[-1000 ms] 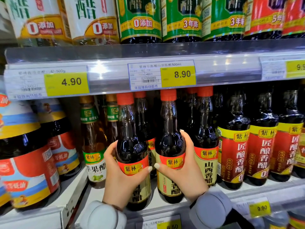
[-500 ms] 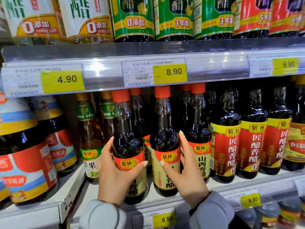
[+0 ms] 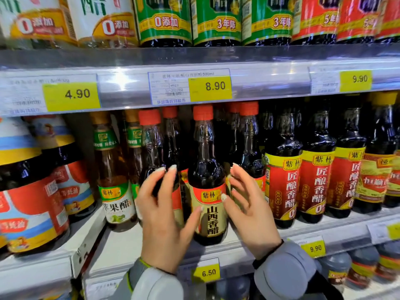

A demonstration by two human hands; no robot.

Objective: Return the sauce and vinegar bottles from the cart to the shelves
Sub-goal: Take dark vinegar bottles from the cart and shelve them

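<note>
Two dark vinegar bottles with orange caps stand upright on the middle shelf [image 3: 121, 250]. The middle bottle [image 3: 206, 169] shows its cream label in full between my hands. The left bottle [image 3: 151, 146] is mostly hidden behind my left hand [image 3: 164, 215], whose fingers point up, straight and spread, the thumb tip near the middle bottle's label. My right hand [image 3: 249, 211] hovers at that bottle's right side with its fingers fanned out and its thumb tip at the label's edge. Neither hand grips anything.
Apple vinegar bottles [image 3: 114, 191] stand to the left, with big oil jugs [image 3: 32, 202] beyond them. Red-labelled vinegar bottles [image 3: 285, 187] fill the right of the shelf. More bottles line the shelf above, over yellow price tags [image 3: 210, 86]. Jars [image 3: 333, 269] sit on the shelf below.
Both hands held one bottle each; now the fingers have opened and lifted off, and the bottles stand on the shelf. The view has shifted slightly right.
</note>
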